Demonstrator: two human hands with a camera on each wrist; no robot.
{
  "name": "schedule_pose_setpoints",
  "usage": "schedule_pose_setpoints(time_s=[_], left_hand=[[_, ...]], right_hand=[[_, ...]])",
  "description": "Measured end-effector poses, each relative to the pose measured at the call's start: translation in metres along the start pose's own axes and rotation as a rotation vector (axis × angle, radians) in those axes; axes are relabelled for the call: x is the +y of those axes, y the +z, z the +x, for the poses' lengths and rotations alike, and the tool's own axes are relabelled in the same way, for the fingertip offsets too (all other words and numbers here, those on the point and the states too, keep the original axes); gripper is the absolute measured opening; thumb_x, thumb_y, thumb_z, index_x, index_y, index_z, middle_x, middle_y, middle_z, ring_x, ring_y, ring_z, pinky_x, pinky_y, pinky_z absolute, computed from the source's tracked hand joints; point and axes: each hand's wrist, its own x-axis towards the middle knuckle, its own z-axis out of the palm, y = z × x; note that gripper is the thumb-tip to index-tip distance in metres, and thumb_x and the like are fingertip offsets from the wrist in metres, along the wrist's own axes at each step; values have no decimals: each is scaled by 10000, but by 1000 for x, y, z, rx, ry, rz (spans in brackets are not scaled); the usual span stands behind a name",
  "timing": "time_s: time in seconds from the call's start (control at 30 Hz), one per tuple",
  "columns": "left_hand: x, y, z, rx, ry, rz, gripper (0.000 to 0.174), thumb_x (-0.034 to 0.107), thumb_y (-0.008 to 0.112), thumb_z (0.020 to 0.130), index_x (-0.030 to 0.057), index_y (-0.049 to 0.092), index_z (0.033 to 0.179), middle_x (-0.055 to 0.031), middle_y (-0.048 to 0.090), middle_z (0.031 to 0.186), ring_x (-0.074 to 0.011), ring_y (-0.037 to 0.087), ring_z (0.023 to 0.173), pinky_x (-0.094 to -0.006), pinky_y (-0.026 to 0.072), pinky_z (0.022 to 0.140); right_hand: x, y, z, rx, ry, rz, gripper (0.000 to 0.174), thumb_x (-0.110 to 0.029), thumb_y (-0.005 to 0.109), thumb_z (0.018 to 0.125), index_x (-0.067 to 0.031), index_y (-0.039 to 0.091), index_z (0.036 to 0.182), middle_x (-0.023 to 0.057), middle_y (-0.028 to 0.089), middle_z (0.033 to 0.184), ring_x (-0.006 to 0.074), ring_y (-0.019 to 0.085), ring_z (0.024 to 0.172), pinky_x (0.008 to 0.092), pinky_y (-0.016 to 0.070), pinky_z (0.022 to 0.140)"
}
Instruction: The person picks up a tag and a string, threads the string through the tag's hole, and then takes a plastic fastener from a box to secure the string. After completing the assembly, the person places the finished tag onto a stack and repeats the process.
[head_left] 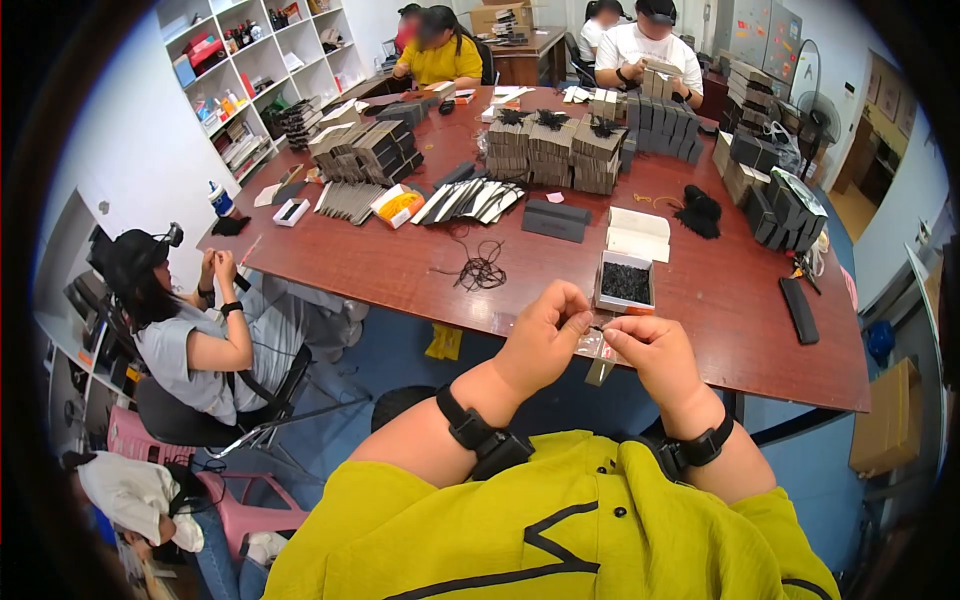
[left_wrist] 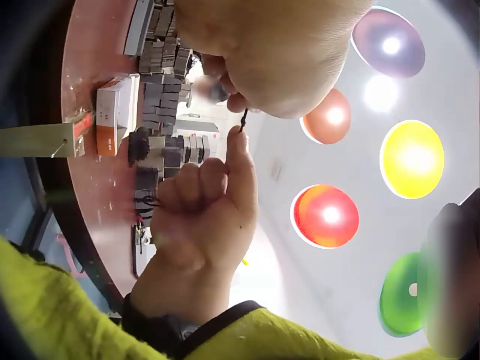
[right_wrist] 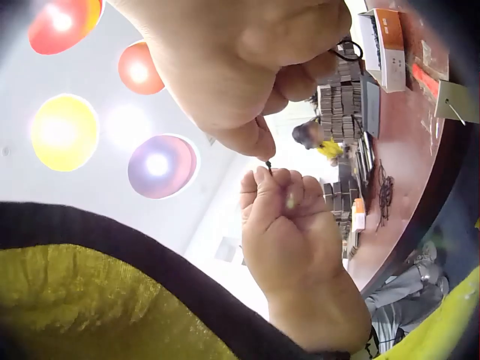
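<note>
Both hands are close together over the table's near edge, fingertips almost meeting. Between them is a short bit of thin black cord [left_wrist: 244,120] with a small knot-like lump. My left hand [head_left: 545,338] pinches one end between thumb and curled forefinger. The other end is pinched by my right hand [head_left: 655,358], its remaining fingers folded in. In the right wrist view, a loop of black cord [right_wrist: 349,51] curves out beside the right hand's fingers. Just beyond the hands stands an opened white-and-orange box [head_left: 627,282] full of small black pieces.
Loose black cord [head_left: 480,268] lies left of the box on the red-brown table [head_left: 370,268]. A tag-like card [head_left: 599,371] juts over the near edge. Stacked grey boxes [head_left: 550,150] fill the table's middle. A seated person [head_left: 215,330] works at the left.
</note>
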Motion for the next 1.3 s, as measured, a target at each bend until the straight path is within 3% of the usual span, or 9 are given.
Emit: schedule_pose_setpoints(time_s=[0.13, 0.2, 0.3, 0.53, 0.6, 0.73, 0.83, 1.03, 1.3], left_hand=[[0, -9, 8, -98, -50, 38, 168, 65, 569, 876, 61, 497, 1028, -10, 521, 858, -88, 504, 764, -225, 424, 697], [14, -3, 9, -131, 381, 306, 233, 89, 631, 823, 72, 544, 1038, -39, 570, 887, -145, 544, 774, -267, 443, 688], [17, 2, 2, -237, 111, 370, 239, 108, 677, 768, 70, 604, 992, -66, 602, 901, -191, 576, 767, -296, 459, 672], [-11, -19, 1, -357, 176, 680, 95, 83, 656, 784, 39, 641, 866, -84, 633, 911, -215, 623, 712, -325, 484, 626], [-18, -16, -6, -256, -357, -123, 35, 66, 597, 825, 32, 589, 826, -106, 641, 859, -220, 626, 710, -315, 486, 604], [-47, -6, -19, -227, -668, -847, 40, 71, 550, 854, 39, 526, 844, -100, 609, 791, -182, 581, 632, -262, 448, 543], [-71, -6, -20, -335, -753, -493, 97, 97, 566, 857, 57, 480, 877, -31, 519, 707, -90, 427, 539, -219, 345, 484], [-81, -1, -25, -406, -497, 47, 159, 144, 663, 803, 34, 602, 900, 5, 562, 685, -58, 478, 606, -216, 388, 537], [-75, -2, -24, -437, -554, 265, 188, 200, 695, 773, 26, 681, 843, -32, 631, 720, -84, 537, 658, -250, 445, 609]], right_hand=[[3, -4, 1, -5, 23, 60, 167, -122, 646, 829, 13, 666, 924, -14, 625, 773, 52, 537, 702, 198, 429, 641], [2, -3, 2, -45, 73, 133, 162, -124, 628, 842, 14, 656, 923, -7, 625, 800, 52, 535, 715, 206, 433, 656], [8, -5, 3, -156, 103, 132, 152, -133, 611, 856, 8, 653, 892, -5, 623, 800, 50, 534, 725, 213, 437, 663], [48, -42, 0, -185, 82, -133, 141, -140, 595, 869, -8, 642, 880, -25, 574, 726, 45, 494, 664, 207, 409, 604], [53, -48, -8, -168, 317, -130, 138, -151, 601, 869, -19, 640, 882, -36, 535, 678, 49, 450, 593, 199, 364, 531], [84, -48, -15, -240, 427, 131, 136, -164, 606, 869, -31, 636, 860, -36, 518, 646, 59, 431, 547, 193, 330, 488], [87, -41, -13, -291, 441, 28, 140, -175, 614, 865, -36, 630, 856, -17, 546, 657, 75, 481, 559, 199, 376, 507], [89, -34, -9, -272, 407, -17, 113, -141, 595, 862, -32, 618, 877, 21, 606, 719, 95, 566, 636, 224, 469, 599], [92, -33, -7, -304, 401, -57, 111, -113, 575, 856, -15, 610, 889, 57, 621, 762, 125, 595, 676, 243, 490, 628]])
